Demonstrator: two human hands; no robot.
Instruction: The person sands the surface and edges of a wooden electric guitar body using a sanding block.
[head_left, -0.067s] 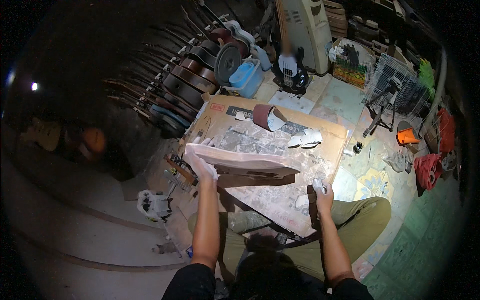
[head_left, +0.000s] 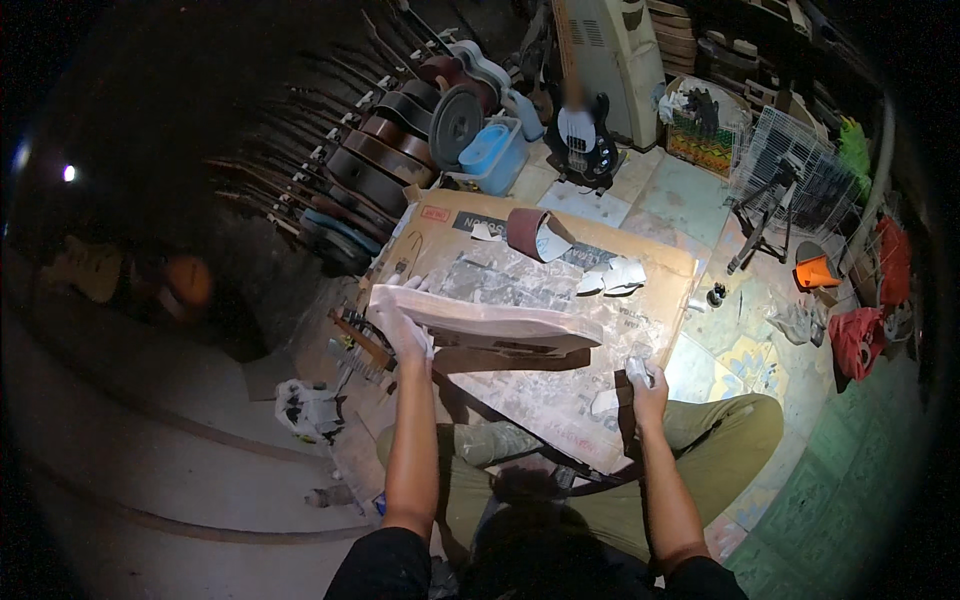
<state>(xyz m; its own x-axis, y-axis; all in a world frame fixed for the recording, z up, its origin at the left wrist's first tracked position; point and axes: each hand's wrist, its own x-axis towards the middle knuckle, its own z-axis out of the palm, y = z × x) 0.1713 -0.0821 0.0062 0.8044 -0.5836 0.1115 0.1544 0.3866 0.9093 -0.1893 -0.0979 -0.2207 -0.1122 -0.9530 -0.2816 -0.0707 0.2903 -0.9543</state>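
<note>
Head view, as it reaches me at my remote station.

Item: pale slab [head_left: 500, 325], one long edge curved and dusty. It is tilted above the cardboard [head_left: 655, 270], left of centre, edge turned up toward me. I cannot tell whether its lower side touches the cardboard; a dark shadow lies beneath.

Item: left hand [head_left: 404, 333], whitened with dust. Its grip is closed around the slab's left end, fingers beyond the edge, palm on the near side. I judge this end hold keeps the slab tipped and leaves the long edge uncovered.

Item: right hand [head_left: 650, 388], well apart from the slab's right end. Its grip is curled snugly about a small grey block [head_left: 637, 370], held near the cardboard's right side; the arm has room there, by my reckoning.

Item: brown curled strip [head_left: 522, 233], resting beyond the slab beside torn white paper [head_left: 612, 277]; probably laid there to be within reach.

Item: cardboard, dust-marked, spread before the crossed legs, likely to catch the dust.

Item: row of guitars [head_left: 375, 170], back left, leaning close together, presumably to save room.

Item: blue tub [head_left: 492, 160], beside the row.
</note>
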